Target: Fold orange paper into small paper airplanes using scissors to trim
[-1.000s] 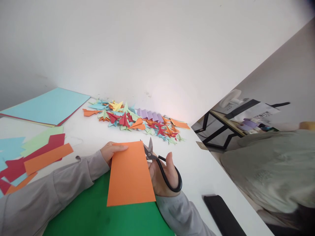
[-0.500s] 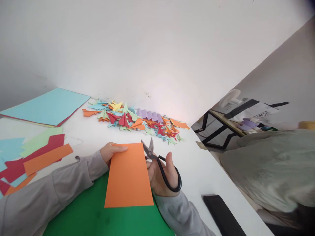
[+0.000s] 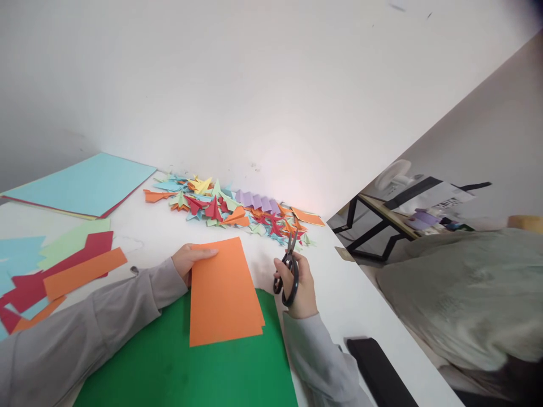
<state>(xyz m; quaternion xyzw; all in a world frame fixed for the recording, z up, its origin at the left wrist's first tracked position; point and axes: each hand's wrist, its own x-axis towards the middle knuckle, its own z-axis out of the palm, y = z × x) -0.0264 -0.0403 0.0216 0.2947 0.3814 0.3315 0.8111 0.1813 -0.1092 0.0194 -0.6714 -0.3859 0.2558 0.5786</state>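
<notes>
An orange sheet of paper is pinched along its upper left edge by my left hand, the thumb lying on top. A small step shows at its lower right corner. To the right, my right hand grips black-handled scissors, whose blades point away and look closed or nearly so. The scissors are apart from the paper. Beneath the paper lies a green mat or sheet.
Folded paper shapes in several colours lie along the wall. Large blue sheets rest at the back left, with paper scraps nearer. A black oblong object lies at right. Beyond the table edge are a person's back and another table.
My right hand has moved right, away from the paper, and the scissors have turned with their blades closer together. The paper has tilted slightly, its lower edge shifting.
</notes>
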